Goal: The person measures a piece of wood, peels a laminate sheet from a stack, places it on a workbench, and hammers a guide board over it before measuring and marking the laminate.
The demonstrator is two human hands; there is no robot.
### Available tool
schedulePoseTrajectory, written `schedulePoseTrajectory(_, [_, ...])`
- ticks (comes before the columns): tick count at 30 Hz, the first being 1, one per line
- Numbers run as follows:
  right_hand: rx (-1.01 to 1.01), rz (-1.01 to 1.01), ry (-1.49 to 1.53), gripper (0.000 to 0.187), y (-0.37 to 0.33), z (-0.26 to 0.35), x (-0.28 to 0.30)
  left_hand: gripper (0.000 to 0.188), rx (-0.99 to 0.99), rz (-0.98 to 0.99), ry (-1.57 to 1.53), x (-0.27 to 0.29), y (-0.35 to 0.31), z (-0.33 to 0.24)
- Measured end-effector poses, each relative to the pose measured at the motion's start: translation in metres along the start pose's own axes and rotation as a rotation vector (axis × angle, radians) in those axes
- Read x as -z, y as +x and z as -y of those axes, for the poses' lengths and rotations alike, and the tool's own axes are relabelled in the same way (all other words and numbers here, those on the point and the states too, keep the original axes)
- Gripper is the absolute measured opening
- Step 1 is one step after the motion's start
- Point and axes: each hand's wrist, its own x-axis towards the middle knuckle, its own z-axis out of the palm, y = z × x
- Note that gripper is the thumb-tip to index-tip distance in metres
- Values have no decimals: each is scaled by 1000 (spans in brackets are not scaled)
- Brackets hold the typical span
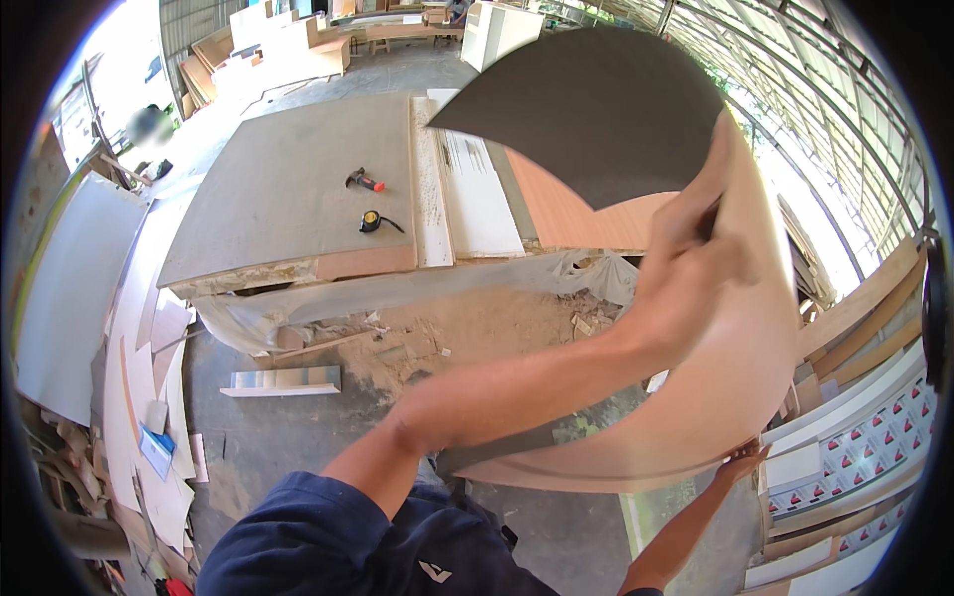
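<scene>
A large, thin laminate sheet [740, 348] stands bent in a curve at my right, light wood-coloured on one face and dark on the other. Its dark face arches over the far right of the workbench. My left hand [701, 263], arm stretched across to the right, is closed on the sheet's upper edge; it is slightly blurred. Low at the right, my right hand [743, 457] grips the lower edge, with most of its fingers behind the sheet. On the workbench [288, 189] lie a claw hammer [366, 180] with a red-and-black handle and a black-and-yellow tape measure [373, 222].
A white strip board [477, 189] and an orange-brown panel [586, 214] lie on the bench's right part. Below hangs plastic sheeting [258, 313] over sawdust. A small ledged board [280, 381] rests on the floor. Stacked boards [855, 447] line the right; offcuts [149, 397] lie left.
</scene>
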Motion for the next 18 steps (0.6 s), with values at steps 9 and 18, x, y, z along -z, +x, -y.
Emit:
schedulePoseTrajectory(9, [-75, -48, -277, 49, 50, 13, -7, 96, 304, -29, 32, 89, -75, 73])
schedulePoseTrajectory(18, [39, -61, -278, 40, 55, 51, -101, 94, 309, 1, 0, 151, -44, 78])
